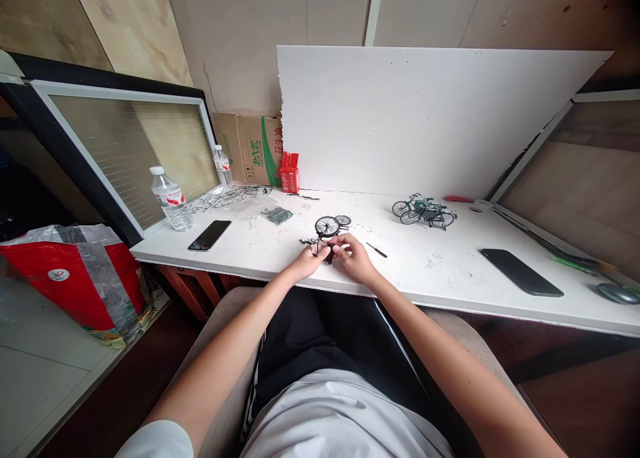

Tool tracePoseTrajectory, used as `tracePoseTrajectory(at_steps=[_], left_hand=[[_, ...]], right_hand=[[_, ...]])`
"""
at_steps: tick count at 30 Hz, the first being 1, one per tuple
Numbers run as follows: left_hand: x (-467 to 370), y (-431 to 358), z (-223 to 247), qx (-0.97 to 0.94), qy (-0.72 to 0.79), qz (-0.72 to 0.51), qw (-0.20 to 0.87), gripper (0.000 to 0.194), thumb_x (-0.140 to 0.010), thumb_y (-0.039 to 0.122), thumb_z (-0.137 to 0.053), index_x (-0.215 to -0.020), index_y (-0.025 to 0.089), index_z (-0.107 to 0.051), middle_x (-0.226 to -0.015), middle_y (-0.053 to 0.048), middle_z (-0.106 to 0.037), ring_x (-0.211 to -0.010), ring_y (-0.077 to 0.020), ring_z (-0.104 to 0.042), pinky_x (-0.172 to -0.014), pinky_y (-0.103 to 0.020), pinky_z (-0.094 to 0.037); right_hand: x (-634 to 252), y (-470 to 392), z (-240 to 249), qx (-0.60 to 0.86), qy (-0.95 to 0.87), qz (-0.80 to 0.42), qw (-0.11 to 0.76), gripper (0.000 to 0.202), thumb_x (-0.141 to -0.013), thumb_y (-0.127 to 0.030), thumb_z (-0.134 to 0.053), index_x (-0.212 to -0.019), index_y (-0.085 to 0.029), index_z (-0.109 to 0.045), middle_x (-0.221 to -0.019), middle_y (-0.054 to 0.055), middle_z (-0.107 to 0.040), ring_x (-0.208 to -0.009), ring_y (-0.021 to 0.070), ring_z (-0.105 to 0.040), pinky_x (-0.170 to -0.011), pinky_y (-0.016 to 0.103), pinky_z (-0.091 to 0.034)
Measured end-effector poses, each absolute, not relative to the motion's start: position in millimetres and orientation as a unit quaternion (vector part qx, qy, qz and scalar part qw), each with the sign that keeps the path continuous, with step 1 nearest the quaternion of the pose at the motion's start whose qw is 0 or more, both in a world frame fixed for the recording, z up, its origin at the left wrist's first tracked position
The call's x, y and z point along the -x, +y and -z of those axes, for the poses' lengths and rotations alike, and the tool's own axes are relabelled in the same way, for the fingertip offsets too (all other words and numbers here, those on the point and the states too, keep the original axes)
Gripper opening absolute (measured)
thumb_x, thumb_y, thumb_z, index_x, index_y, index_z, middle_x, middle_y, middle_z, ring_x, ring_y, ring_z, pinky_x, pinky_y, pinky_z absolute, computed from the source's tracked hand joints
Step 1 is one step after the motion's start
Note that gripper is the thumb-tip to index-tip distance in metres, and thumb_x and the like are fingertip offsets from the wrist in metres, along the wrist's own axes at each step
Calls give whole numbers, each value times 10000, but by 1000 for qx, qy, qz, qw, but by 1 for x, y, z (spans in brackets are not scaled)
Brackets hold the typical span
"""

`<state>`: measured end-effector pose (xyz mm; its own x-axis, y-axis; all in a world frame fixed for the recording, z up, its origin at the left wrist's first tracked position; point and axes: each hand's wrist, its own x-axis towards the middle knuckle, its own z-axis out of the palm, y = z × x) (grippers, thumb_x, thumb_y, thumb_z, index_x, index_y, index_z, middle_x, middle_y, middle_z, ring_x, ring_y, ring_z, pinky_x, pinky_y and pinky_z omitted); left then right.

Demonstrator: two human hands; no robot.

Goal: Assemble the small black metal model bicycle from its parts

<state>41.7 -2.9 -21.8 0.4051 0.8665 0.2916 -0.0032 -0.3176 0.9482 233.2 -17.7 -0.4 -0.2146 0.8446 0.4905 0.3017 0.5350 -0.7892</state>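
Note:
Close to the table's front edge, a black model bicycle (327, 227) is between my two hands, one spoked wheel standing up beyond my fingers. My left hand (306, 263) is closed on its frame from the left. From the right, my right hand (354, 258) pinches at a small black part of it, and the fingers hide most of that spot. A second small wheel (343, 220) shows just behind; whether it is attached I cannot tell. A thin black screwdriver-like tool (377, 250) lies to the right of my right hand.
Finished-looking model bicycles (425, 211) stand at the back right. A phone (210, 235), a water bottle (171, 201), thin part frames (227, 198) and a bagged part (278, 215) lie left. At right are a black phone-like slab (521, 271) and a mouse (619, 293). A white board (425, 118) leans behind.

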Motion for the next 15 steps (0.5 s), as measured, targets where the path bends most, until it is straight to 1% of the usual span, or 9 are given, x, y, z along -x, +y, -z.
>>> tracePoseTrajectory(at_steps=[5, 7, 9, 12, 15], left_hand=[[-43, -1, 21, -673, 310, -459, 491, 435, -942, 603, -673, -1065, 189, -724, -1117, -113, -739, -1105, -273, -653, -1094, -430, -481], [-43, -2, 20, -668, 307, -463, 495, 443, -933, 610, -685, -1059, 188, -727, -1096, -112, -742, -1080, -272, -658, -1072, -428, -493], [-43, -4, 17, -666, 296, -463, 504, 462, -928, 627, -687, -1042, 181, -734, -1075, -118, -745, -1049, -273, -663, -1036, -424, -506], [-43, -8, 11, -655, 282, -464, 526, 482, -927, 645, -683, -1006, 174, -746, -1056, -124, -752, -1048, -278, -671, -1009, -414, -510], [-43, -9, 10, -634, 279, -471, 547, 482, -923, 641, -697, -1000, 168, -752, -1050, -126, -757, -1071, -279, -678, -1013, -409, -508]], right_hand=[[-233, -21, -2, 393, -724, -296, 484, 261, -989, -441, -633, -1152, -237, -649, -1065, 71, -693, -916, 225, -676, -786, 370, -534], [-233, -21, -1, 388, -723, -304, 484, 272, -1003, -466, -617, -1149, -238, -640, -1082, 75, -688, -896, 222, -675, -776, 373, -540], [-233, -20, 0, 379, -724, -310, 487, 281, -1030, -489, -573, -1145, -240, -634, -1089, 78, -685, -878, 220, -671, -800, 392, -551], [-232, -18, 1, 364, -725, -316, 493, 294, -1066, -499, -505, -1132, -240, -626, -1002, 66, -678, -856, 220, -659, -868, 424, -551], [-232, -17, 1, 359, -724, -317, 497, 271, -1061, -490, -518, -1093, -242, -623, -959, 59, -670, -874, 229, -658, -894, 428, -543]])
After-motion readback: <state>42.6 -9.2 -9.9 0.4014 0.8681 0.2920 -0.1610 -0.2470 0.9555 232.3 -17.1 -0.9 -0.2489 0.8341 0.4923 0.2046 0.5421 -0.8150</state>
